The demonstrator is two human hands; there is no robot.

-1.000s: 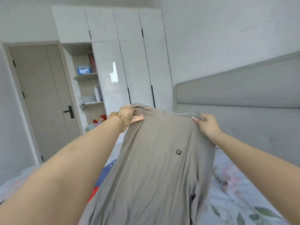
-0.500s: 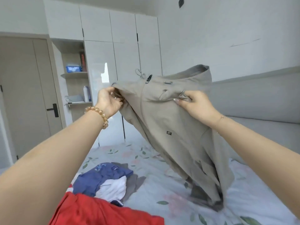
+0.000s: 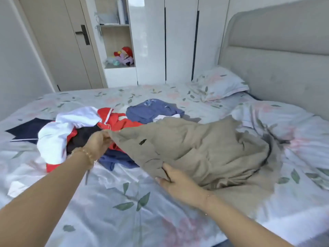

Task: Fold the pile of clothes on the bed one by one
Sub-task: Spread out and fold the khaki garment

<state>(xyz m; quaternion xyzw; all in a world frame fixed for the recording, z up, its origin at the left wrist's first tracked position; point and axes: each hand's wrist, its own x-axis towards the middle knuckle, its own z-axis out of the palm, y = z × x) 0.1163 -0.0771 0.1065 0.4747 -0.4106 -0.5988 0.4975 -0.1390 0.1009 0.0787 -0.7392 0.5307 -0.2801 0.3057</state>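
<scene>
The beige garment (image 3: 204,150) lies crumpled on the bed (image 3: 124,211), spread toward the headboard side with its near edge lifted off the sheet. It is not yet flat, and no fold shows in it. The person's left hand (image 3: 98,141) pinches one end of that near edge, fingers curled round the cloth, above the edge of the pile. The right hand (image 3: 175,180) grips the same edge further along, thumb on top and fingers tucked under the fabric. Between the two hands the edge is stretched fairly taut, while the rest of the cloth bunches in loose ridges behind it.

Just beside the garment, on the left, sits the pile of clothes (image 3: 85,129): a white piece, a red one, a dark navy one and a blue one (image 3: 153,109), all tangled and overlapping. None of them looks folded, and no neat stack of finished items shows anywhere on the sheet.

As a judgement, the task is near its start: the beige garment is the piece in hand, at the stage of being laid out for folding, and the whole pile remains.

A floral pillow (image 3: 219,84) rests by the grey headboard (image 3: 277,59), with a white wardrobe (image 3: 179,41) beyond the bed.
</scene>
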